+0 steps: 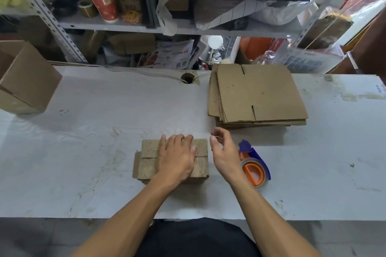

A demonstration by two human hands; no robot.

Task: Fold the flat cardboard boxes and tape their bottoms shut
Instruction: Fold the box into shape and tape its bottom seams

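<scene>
My left hand point(177, 155) lies flat, fingers straight and slightly spread, pressing the closed flaps of the folded box point(174, 161) on the white tabletop point(83, 152). My right hand point(224, 150) hovers just beside the box's right edge, fingers loosely curled and holding nothing, with the tape dispenser point(253, 168) just beyond it.

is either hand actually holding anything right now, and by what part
Nothing is gripped. The left hand lies flat on the folded box, pressing its closed flaps. The right hand hovers empty beside the tape dispenser.
</scene>
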